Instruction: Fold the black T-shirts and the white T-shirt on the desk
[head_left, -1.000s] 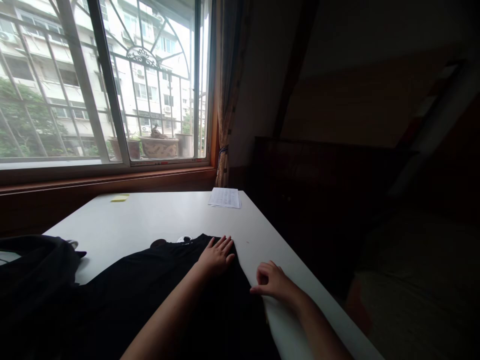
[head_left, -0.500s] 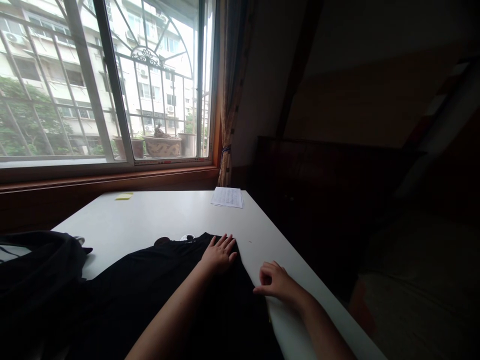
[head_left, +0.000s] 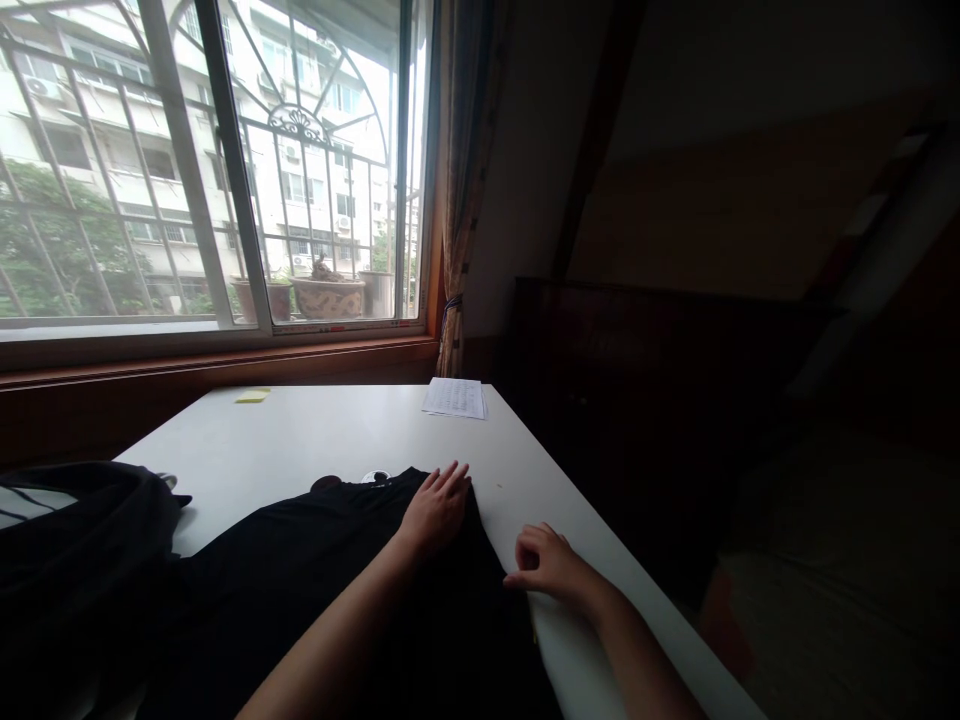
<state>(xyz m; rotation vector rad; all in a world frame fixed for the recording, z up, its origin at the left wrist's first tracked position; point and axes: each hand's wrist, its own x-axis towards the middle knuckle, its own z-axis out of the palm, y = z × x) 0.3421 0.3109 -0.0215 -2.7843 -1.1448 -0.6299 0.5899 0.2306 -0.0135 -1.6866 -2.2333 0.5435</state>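
A black garment (head_left: 300, 570) lies spread over the near part of a white table (head_left: 300, 425). My left hand (head_left: 436, 508) rests on its upper right corner, fingers stretched out and a little apart, pointing away from me. Over the garment's right edge is my right hand (head_left: 546, 565), its fingers curled and its thumb tip at the cloth's edge. Whether the thumb and fingers pinch any cloth is too dark to tell. Behind the garment's top edge, a dark round object (head_left: 325, 483) and a pale round object (head_left: 376, 476) partly show.
Another dark garment (head_left: 120, 520) is bunched at the left. Printed papers (head_left: 455, 398) lie at the table's far right corner, and yellow sticky notes (head_left: 253, 396) at the far left. Behind stand a barred window and a tied curtain (head_left: 452, 300).
My left hand has tilted slightly, with its thumb now tucked closer to the fingers. My right hand has barely moved. The garment lies almost as before.
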